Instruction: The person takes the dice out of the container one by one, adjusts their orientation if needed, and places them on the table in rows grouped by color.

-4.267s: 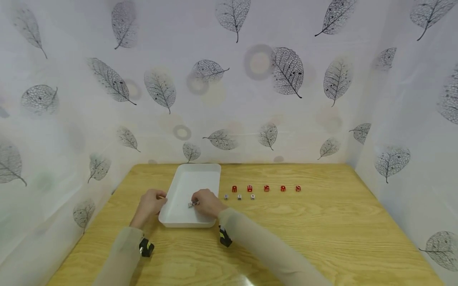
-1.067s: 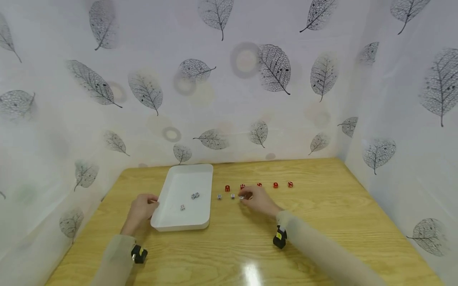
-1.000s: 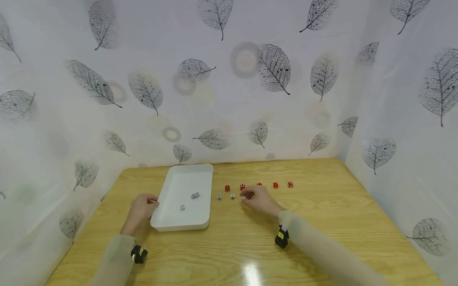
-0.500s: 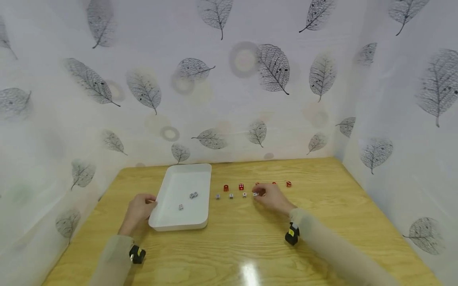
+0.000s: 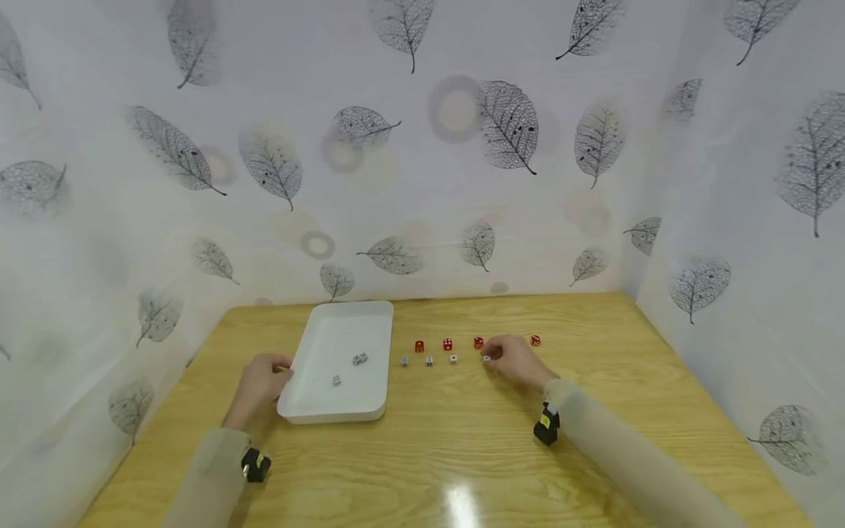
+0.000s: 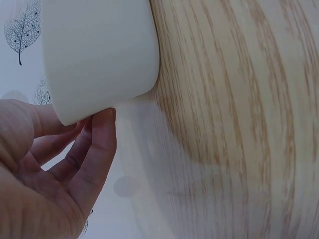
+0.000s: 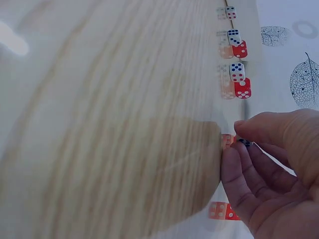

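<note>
White backdrop [image 5: 422, 191] printed with dark lacy leaves, rising behind the tray and on both sides of it; wooden table [image 5: 422, 455] beneath the tray; the white tray [image 5: 343, 330] itself, shallow and oblong; two pale sleeves [image 5: 627, 458], coming in from nearer than the tray; the left hand [image 5: 260, 385] at the tray's left side, thumb and fingers pinching its edge; the right hand [image 5: 518, 361] well to the right of the tray, its grip narrow, thumb and fingertips holding one white die [image 7: 244, 142]; a black gadget [image 5: 546, 424] on each wrist; four visible red dice [image 5: 447, 344], spaced in a row to the tray's right; three white dice [image 5: 429, 361], also in a row to the tray's right; three speckled dice [image 5: 337, 381] inside the tray, two close together, one apart towards its near end.
</note>
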Motion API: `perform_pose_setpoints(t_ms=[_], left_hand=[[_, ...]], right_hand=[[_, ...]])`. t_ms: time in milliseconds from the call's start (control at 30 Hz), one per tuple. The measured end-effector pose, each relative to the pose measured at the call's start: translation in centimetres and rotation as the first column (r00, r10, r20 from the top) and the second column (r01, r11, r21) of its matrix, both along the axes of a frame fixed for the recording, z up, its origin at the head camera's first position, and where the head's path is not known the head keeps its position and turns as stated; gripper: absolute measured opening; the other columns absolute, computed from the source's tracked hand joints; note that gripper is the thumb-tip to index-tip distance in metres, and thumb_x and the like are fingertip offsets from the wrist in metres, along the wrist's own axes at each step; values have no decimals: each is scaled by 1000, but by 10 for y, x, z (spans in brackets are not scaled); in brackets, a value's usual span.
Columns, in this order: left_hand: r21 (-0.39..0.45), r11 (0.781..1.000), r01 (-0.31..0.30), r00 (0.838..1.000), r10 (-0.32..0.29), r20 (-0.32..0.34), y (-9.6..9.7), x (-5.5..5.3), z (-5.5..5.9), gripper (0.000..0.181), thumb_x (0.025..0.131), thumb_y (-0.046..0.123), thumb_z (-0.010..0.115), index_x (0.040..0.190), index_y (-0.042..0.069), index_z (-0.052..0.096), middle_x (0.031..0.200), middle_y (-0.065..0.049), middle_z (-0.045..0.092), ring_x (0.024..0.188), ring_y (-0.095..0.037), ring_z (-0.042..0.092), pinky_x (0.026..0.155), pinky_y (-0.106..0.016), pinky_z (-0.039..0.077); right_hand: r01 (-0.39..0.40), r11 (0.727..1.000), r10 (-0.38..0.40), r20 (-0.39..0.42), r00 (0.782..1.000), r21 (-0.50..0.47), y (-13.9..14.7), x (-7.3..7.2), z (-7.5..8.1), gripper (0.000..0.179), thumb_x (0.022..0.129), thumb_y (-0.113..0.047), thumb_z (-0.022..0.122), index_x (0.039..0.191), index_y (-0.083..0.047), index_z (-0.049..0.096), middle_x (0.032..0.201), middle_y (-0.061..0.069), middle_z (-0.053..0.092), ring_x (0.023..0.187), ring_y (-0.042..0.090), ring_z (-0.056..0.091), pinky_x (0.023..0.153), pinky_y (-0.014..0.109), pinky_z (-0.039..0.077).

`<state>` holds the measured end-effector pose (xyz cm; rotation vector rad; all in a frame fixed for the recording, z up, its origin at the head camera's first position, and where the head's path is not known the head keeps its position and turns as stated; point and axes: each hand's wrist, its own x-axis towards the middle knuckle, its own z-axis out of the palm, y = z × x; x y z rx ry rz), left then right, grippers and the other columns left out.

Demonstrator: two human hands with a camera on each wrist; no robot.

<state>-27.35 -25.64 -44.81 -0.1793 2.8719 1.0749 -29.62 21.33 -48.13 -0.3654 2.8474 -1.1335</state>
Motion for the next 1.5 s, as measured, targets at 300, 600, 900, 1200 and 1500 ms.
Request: perform_pose_setpoints(t_ms=[300, 600, 900, 1200, 1500], left_hand=[[2, 1000, -13, 1000, 13, 17, 0, 0, -1, 34, 94, 10, 53, 121, -9, 60, 106, -24, 65, 83, -24, 63, 62, -29, 51], [-2, 1000, -12, 1000, 12, 17, 1, 0, 2, 35, 94, 11, 52, 122, -10, 59, 106, -25, 64, 83, -24, 62, 61, -29, 51], [-7, 1000, -2, 1000, 2, 9, 0, 0, -1, 34, 94, 11, 53, 120, -10, 60, 105, -25, 65, 83, -25, 63, 61, -29, 51], [0, 1000, -16, 1000, 16, 22, 1, 0, 1, 34, 94, 10, 54, 122, -10, 59, 106, -25, 64, 85, -25, 62, 62, -29, 51], [5, 1000, -6, 1000, 6, 6, 0, 0, 0, 32, 94, 9, 53, 118, -10, 61, 106, -25, 64, 85, -26, 63, 62, -30, 52]], right_hand=[[-52, 999, 52, -19, 998, 3, -8, -5, 3, 22, 83, 3, 67, 104, -1, 71, 101, 8, 70, 90, 17, 62, 82, 34, 54], [-59, 998, 61, -49, 997, 27, -11, -9, 4, 19, 83, 0, 68, 101, -4, 73, 99, 7, 70, 88, 16, 62, 81, 34, 53], [-46, 998, 47, -21, 999, 33, -12, -10, 2, 20, 83, 1, 69, 102, -4, 73, 100, 7, 70, 90, 16, 62, 83, 35, 54], [-46, 998, 47, -29, 998, 40, -10, -8, 4, 23, 82, 1, 70, 104, -2, 73, 100, 8, 71, 89, 16, 63, 83, 34, 55], [-2, 999, 2, -15, 1000, 32, -5, -2, 4, 23, 83, -5, 73, 106, -4, 72, 99, 5, 71, 89, 15, 65, 84, 35, 55]])
